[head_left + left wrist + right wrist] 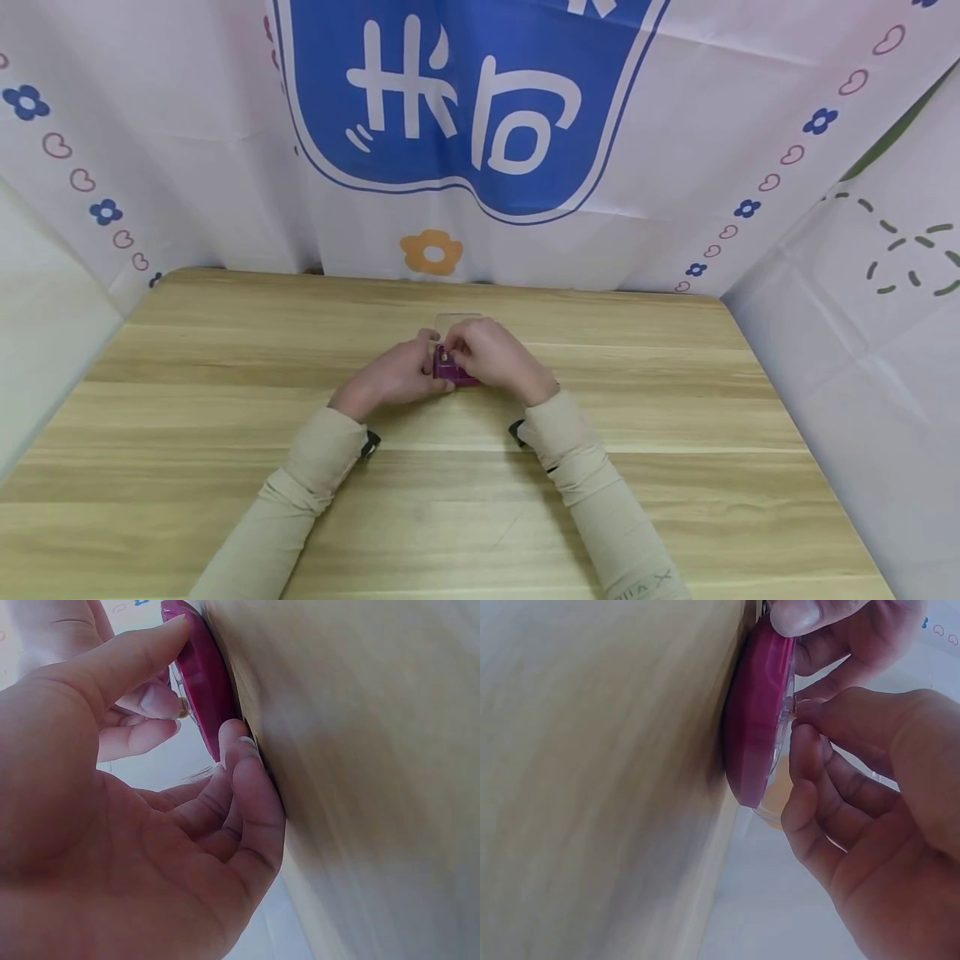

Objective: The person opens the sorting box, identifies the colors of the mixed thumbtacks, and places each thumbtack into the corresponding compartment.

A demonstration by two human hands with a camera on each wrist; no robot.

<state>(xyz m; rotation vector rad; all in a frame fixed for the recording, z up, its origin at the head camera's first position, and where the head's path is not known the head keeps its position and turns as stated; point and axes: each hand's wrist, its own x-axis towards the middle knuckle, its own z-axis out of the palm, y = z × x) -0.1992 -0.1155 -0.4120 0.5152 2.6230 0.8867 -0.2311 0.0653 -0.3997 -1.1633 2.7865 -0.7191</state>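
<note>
A small purple case (459, 375) sits on the wooden table, its clear lid (459, 317) raised at the far side. My left hand (405, 368) grips the case at its left end, with the thumb on the near edge and the other fingers at the far side. From the right, my right hand (497, 354) reaches over it, thumb and fingertips pinched together right at its inner face. In the left wrist view a tiny gold-coloured piece (183, 709) shows at those fingertips. Seen from the right wrist, the magenta outer shell (754, 720) hides most of the inside.
The wooden table (450, 517) spreads around both forearms. Behind it hangs a white cloth (360, 225) with a blue printed emblem, and more white cloth (840, 333) stands along the right side. Dark bands (370, 444) show at the sleeve cuffs.
</note>
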